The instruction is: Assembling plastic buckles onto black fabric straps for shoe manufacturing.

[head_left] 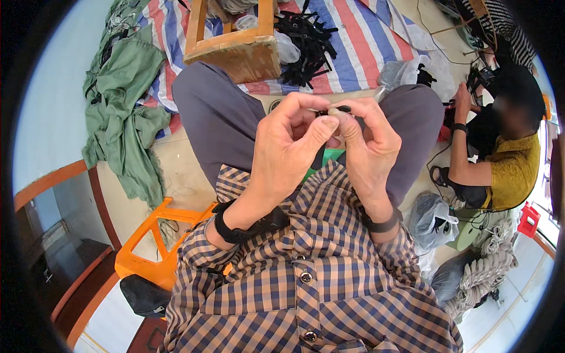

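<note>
Both of my hands meet in front of me, above my lap. My left hand (286,147) is closed in a pinch, thumb and fingertips together. My right hand (372,154) pinches from the other side, its thumb beside the left thumb. Between the fingertips is a small black piece (345,109), mostly hidden by my fingers, so its exact kind does not show. Beyond my knees a pile of black straps (306,44) lies on the striped sheet (353,29).
A worn wooden stool (238,56) stands beyond my knees. Green cloth (126,106) lies at the left, an orange plastic stool (138,253) below it. Another person (509,170) sits at the right, near plastic bags (429,217) and bundles of pale cord (485,273).
</note>
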`<action>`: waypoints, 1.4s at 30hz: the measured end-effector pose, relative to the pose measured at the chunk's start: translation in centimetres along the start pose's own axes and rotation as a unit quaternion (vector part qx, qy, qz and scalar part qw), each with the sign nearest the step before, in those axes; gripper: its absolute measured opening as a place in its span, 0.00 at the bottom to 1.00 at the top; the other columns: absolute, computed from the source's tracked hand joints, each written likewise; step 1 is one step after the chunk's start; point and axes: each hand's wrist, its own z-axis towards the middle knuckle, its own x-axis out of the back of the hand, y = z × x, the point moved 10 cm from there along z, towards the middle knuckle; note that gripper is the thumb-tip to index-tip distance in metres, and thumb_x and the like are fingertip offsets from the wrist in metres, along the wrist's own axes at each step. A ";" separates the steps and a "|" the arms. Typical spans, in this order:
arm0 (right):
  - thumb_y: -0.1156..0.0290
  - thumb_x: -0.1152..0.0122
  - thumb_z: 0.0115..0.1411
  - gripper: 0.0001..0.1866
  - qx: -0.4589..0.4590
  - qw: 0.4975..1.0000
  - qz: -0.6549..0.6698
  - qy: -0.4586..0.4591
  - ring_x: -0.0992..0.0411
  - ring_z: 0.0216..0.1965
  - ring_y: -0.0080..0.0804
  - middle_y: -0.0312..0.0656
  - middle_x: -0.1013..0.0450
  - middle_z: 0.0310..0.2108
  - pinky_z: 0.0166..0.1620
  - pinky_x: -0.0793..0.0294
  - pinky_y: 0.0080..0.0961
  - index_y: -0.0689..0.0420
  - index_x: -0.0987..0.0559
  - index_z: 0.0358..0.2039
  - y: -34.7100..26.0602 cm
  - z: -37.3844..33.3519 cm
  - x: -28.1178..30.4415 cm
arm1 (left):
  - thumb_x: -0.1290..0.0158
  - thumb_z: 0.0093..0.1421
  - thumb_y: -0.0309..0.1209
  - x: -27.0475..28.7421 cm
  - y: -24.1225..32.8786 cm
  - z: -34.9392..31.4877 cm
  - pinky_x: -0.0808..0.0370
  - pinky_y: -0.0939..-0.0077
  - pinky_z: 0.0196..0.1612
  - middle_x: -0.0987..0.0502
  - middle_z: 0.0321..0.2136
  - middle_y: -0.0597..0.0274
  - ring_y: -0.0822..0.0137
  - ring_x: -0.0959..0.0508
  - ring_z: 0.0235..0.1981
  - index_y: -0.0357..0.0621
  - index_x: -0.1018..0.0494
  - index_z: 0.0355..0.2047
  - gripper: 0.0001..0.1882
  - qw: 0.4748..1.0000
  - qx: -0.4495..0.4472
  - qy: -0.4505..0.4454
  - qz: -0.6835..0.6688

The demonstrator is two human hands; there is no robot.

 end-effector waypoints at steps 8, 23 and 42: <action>0.80 0.41 0.49 0.05 -0.034 0.999 0.004 0.004 0.31 0.25 0.25 0.39 0.29 0.25 0.29 0.32 0.20 0.61 0.23 0.29 -0.1 -0.1 0.3 | 0.50 0.58 0.26 0.4 -1.1 0.6 0.30 0.86 0.30 0.25 0.27 0.64 0.79 0.27 0.26 0.36 0.30 0.33 0.06 0.998 0.017 0.014 -0.052; 0.77 0.45 0.56 0.06 -0.166 0.970 0.168 -0.057 0.30 0.23 0.19 0.36 0.32 0.27 0.24 0.28 0.15 0.67 0.25 0.32 3.4 -1.2 -1.0 | 0.49 0.57 0.26 0.8 -1.7 0.2 0.28 0.82 0.30 0.25 0.24 0.60 0.73 0.25 0.24 0.35 0.31 0.31 0.05 0.999 0.029 0.016 0.031; 0.76 0.41 0.51 0.05 -0.028 0.999 -0.034 -0.020 0.29 0.25 0.27 0.41 0.29 0.25 0.28 0.31 0.21 0.63 0.25 0.29 1.2 -0.4 -0.1 | 0.54 0.58 0.20 0.6 -0.6 0.0 0.27 0.85 0.30 0.27 0.26 0.64 0.78 0.27 0.26 0.34 0.33 0.34 0.03 0.984 -0.025 0.023 0.176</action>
